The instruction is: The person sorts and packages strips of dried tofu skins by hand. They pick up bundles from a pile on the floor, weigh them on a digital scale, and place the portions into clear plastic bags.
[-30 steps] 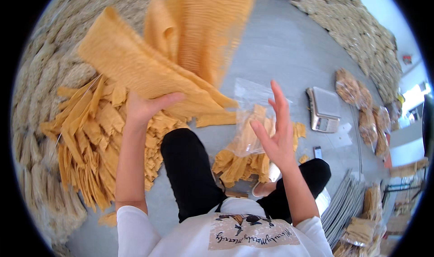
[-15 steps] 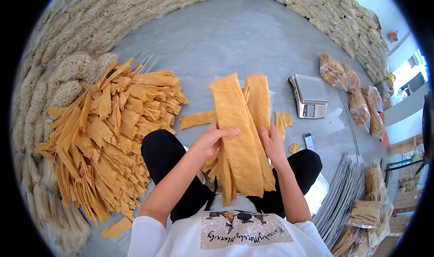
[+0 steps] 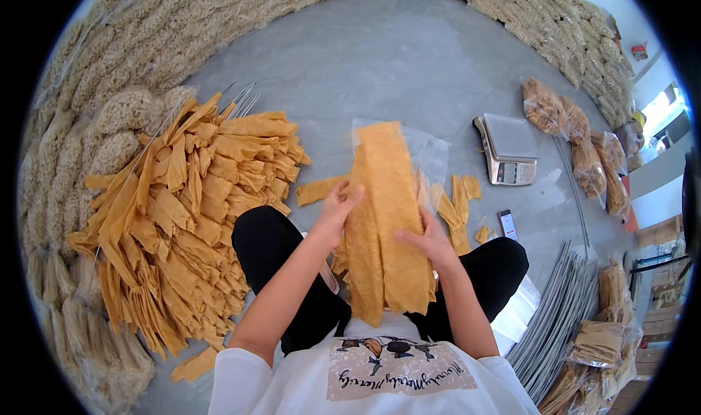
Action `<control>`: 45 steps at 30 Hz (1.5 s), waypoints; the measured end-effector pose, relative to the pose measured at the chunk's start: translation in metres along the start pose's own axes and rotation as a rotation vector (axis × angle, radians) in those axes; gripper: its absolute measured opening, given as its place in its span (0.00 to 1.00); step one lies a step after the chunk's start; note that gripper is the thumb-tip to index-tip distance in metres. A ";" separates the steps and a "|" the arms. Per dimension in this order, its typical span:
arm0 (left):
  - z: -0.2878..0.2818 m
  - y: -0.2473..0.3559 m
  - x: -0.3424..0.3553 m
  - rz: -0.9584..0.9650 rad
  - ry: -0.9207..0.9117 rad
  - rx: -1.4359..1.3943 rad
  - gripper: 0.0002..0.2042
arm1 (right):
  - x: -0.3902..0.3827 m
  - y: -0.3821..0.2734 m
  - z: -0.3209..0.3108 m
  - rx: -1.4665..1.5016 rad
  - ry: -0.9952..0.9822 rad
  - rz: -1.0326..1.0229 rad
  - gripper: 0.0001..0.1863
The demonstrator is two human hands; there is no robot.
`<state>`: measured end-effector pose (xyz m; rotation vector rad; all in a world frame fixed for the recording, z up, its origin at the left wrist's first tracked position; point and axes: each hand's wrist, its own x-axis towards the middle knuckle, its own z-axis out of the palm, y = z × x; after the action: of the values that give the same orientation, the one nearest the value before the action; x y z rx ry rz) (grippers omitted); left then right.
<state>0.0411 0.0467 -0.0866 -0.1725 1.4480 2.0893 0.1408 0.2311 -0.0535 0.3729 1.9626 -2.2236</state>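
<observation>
A stack of long, crinkled yellow sheets point(image 3: 383, 167) hangs upright between my hands in front of my crossed legs. My left hand point(image 3: 337, 212) is closed on its left edge, and my right hand point(image 3: 428, 240) grips the right edge with the thumb over the front. Behind the stack lie a clear plastic bag point(image 3: 423, 152) and loose yellow strips point(image 3: 460, 207). A big heap of similar yellow strips point(image 3: 186, 225) spreads on the floor to my left.
On the grey floor point(image 3: 350, 57) stand a scale point(image 3: 509, 152), a phone point(image 3: 507, 225), bagged bundles point(image 3: 584, 137) and metal rods point(image 3: 544, 320). Piles of pale packed bundles point(image 3: 124, 43) line the left and far sides. More bundles point(image 3: 595, 342) lie at the lower right.
The large sheet swung up a second ago is now gathered into a narrow upright stack. My right hand has closed on it, and its thumb has moved onto the front.
</observation>
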 end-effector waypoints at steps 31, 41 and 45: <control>0.017 -0.118 0.048 0.412 -0.166 1.634 0.24 | -0.044 -0.005 -0.109 0.397 0.305 0.211 0.36; -0.031 -0.132 0.122 0.323 0.095 0.833 0.16 | -0.060 0.032 -0.094 0.092 -0.094 0.757 0.37; -0.002 -0.121 0.095 0.384 0.037 1.043 0.17 | -0.029 0.077 -0.091 0.176 -0.065 0.839 0.34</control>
<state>0.0266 0.1107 -0.2264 0.5094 2.5210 1.3071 0.1975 0.3099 -0.1283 0.9251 1.2220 -1.7941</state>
